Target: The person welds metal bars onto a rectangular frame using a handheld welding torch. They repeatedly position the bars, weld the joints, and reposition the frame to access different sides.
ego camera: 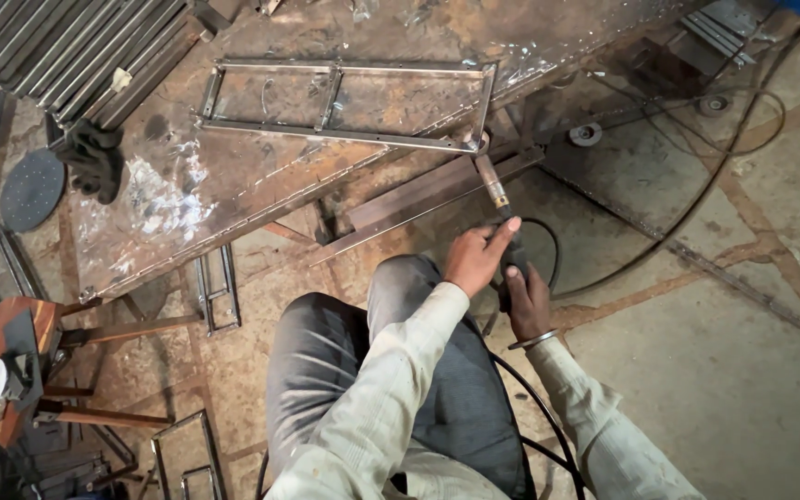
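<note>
Head view. Seated before a rusty steel table (pixel 187 199), knees near, both hands out over the floor at the table's near right edge. Right hand (pixel 528 301) wrapped around the dark grip of a welding torch (pixel 497 199), bangle at the wrist. Left hand (pixel 476 257) laid over the top of the same grip, fingers curled on it, steadying. Torch nozzle aimed far and slightly left, tip at or just beside the near right corner of a rectangular steel frame (pixel 349 102); whether touching, cannot tell. Frame lying flat on the table, one crossbar in its middle, right end reaching the table edge. Black cable (pixel 696 190) looping from the torch across the floor to the right. Dark gloves (pixel 94 159) heaped on the table's left edge; stacked steel bars (pixel 67 51) far left; smaller frames (pixel 218 287) on the floor near left.

Step in hand, by the look of it: lining up the torch on the frame's corner joint, no arc or spark visible. Next move likely calls for a steady two-handed hold, tip kept right on the seam, elbows braced, cable slack and free of the knees.
</note>
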